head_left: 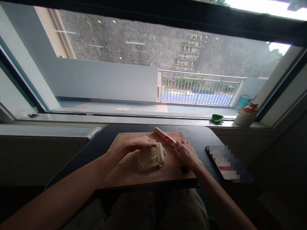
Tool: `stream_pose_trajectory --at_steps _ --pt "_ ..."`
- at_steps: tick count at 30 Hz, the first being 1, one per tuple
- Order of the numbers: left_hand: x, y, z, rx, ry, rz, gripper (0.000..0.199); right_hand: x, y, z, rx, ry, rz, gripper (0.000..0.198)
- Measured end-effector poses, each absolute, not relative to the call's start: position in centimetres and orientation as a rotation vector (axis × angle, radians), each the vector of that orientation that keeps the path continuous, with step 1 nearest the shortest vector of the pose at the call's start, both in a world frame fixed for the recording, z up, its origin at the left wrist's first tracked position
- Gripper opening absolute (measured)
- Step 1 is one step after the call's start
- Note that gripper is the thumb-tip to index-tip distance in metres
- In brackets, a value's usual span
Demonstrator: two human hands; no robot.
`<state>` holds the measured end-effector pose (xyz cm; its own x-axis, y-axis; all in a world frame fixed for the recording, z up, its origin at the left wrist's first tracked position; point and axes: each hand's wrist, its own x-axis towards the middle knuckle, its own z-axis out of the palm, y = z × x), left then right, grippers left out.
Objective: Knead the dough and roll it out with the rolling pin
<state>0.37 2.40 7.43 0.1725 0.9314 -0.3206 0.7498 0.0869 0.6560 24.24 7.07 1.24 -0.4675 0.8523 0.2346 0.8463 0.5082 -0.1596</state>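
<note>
A slab of pale dough [151,157] lies on a wooden cutting board [112,179], its right edge thick and uneven. My left hand [142,142] reaches over the dough from the left, with its fingers closed on the top edge; the thumb is hidden. To the right, my right hand [187,151] is wrapped round the lower end of a slim rolling pin [165,136] with a red-and-white label. The pin slants up and left across the board's back edge, apart from the dough.
The board rests on a dark table [203,135] against the windowsill. At the right lies a flat, partly blurred-out item [224,164]. A green crumpled thing [216,119] and a white pot [244,118] stand on the sill. A radiator [48,131] is at the left.
</note>
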Motion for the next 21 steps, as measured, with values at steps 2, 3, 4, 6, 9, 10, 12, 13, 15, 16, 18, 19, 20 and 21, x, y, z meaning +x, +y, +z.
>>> stream_pose_trajectory --at_steps 2,3,4,6,9,10,12,13,15,16,18,19,20,21 --pt "0.6 2.4 7.2 1.677 1.554 0.262 0.048 24.2 7.1 1.2 -1.423 -2.462 0.019 0.037" --pt "0.8 2.2 7.0 1.677 1.514 0.239 0.045 24.2 7.1 1.3 -1.423 -2.463 0.020 0.036" --pt "1.0 1.8 6.8 1.682 1.477 0.224 0.043 24.3 7.1 1.4 -1.426 -2.467 0.028 0.034" --pt "1.2 1.0 6.4 1.681 1.420 0.263 0.040 24.4 6.8 1.9 -1.411 -2.466 0.049 0.030" --pt "1.1 -0.1 6.4 1.598 1.317 0.475 0.045 24.1 5.9 2.9 -1.255 -2.355 0.098 0.025" --pt "1.0 -0.3 6.5 1.564 1.276 0.572 0.047 23.7 5.5 3.2 -1.168 -2.302 0.155 0.025" --pt "0.5 -0.5 6.7 1.517 1.199 0.758 0.048 22.5 4.8 3.4 -0.989 -2.224 0.388 0.028" --pt "0.2 -0.6 6.7 1.498 1.169 0.840 0.047 21.6 4.6 3.3 -0.903 -2.198 0.550 0.030" --pt "-0.3 -0.8 6.2 1.461 1.138 0.957 0.043 19.7 4.5 2.6 -0.772 -2.117 0.863 0.034" --pt "-0.5 -0.9 5.6 1.438 1.142 1.000 0.041 18.7 4.7 2.1 -0.739 -2.052 0.976 0.034" --pt "-0.9 -1.1 4.2 1.359 1.167 1.083 0.038 17.0 5.3 0.9 -0.744 -1.884 1.055 0.033" --pt "-1.0 -1.2 3.3 1.295 1.177 1.143 0.037 16.2 5.6 0.4 -0.754 -1.817 1.060 0.032" --pt "-1.1 -1.2 2.5 1.240 1.181 1.212 0.037 15.7 6.0 0.0 -0.763 -1.770 1.056 0.032" --pt "-1.1 -1.2 1.8 1.207 1.188 1.280 0.037 15.2 6.3 -0.3 -0.767 -1.743 1.054 0.031"
